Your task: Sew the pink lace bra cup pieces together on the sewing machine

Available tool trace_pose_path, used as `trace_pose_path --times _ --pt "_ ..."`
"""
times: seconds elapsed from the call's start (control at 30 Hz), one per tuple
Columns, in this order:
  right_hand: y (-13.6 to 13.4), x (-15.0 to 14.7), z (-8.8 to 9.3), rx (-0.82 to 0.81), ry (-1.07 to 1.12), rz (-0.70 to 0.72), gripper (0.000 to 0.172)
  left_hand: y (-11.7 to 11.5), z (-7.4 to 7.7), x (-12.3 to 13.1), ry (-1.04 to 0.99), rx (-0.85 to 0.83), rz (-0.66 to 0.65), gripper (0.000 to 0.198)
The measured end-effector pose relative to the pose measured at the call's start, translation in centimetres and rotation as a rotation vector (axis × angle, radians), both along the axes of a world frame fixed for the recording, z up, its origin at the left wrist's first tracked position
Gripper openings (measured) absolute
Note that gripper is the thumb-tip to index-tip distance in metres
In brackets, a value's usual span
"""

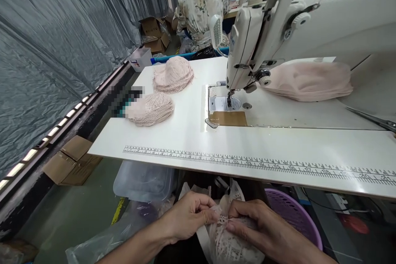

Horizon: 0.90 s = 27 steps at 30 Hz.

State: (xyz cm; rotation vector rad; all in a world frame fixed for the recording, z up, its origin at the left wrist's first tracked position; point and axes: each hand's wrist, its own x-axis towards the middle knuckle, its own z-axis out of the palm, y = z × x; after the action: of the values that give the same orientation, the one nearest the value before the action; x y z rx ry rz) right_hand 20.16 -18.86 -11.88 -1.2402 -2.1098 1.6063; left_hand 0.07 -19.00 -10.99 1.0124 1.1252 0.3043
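The lace piece is pale pink openwork with a scalloped whitish edge, crumpled into soft folds. It is held low, below the near edge of the white table, just left of the purple basket. The left hand pinches its top edge, thumb and fingertips together on it. The right hand clamps it from the other side. The frame cuts off its lower part and fingers cover its middle, so its full shape cannot be told.
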Motion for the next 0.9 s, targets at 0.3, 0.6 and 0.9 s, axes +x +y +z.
trace_pose_path --times 0.3,0.6,0.9 --pt "-0.4 0.1 -1.2 0.028 -0.001 -0.051 0.027 -0.3 -1.0 0.5 -0.003 0.026 -0.051 0.045" --pt "-0.7 0.2 -1.9 0.047 -0.134 -0.057 0.027 -0.6 -1.5 0.8 -0.026 -0.003 -0.034 0.032" --pt "-0.9 1.2 -2.7 -0.063 -0.069 -0.042 0.034 -1.3 -2.1 1.3 -0.022 -0.010 -0.007 0.018"
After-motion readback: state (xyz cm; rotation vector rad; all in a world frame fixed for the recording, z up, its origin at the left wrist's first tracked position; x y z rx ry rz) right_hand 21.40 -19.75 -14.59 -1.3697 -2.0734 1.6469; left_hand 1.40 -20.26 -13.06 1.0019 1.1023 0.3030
